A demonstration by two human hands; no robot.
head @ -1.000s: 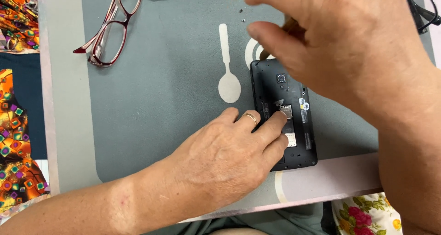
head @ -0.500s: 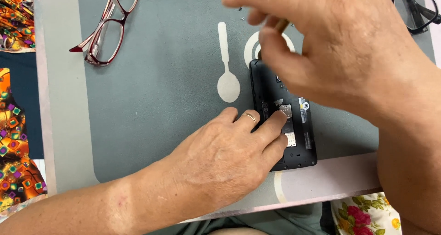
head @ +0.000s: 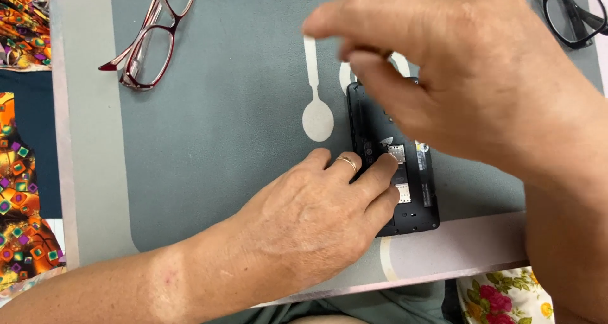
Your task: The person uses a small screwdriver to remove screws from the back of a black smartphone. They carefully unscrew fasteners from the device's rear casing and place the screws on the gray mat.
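Hands meet over a small black phone (head: 405,172) that lies face down with its back cover off, so its inside parts show. There is only one view, from the head camera looking down.

The phone lies on a grey mat (head: 221,140), near the mat's right, near edge. It sits just right of a white spoon shape (head: 315,96) printed on the mat.

The left hand (head: 310,216) comes in from the near left. It lies flat, with its fingers close together and stretched out. The fingertips (head: 383,165) press on the left side of the phone, by the small metal card slots. This looks like a way to hold the phone down so it does not slide. One finger wears a thin ring (head: 348,163).

The right hand (head: 468,83) comes in from the right and hangs over the far end of the phone. Its thumb and first fingers are pinched close together, as if for a tiny thing. It is blurry, so I cannot tell if anything is between them.

Red glasses (head: 152,36) lie folded on the mat at the far left, well apart from the phone. Black glasses (head: 573,13) lie at the far right corner. Bright orange cloth (head: 22,191) shows at the left edge, and flowery cloth (head: 506,295) at the near right.
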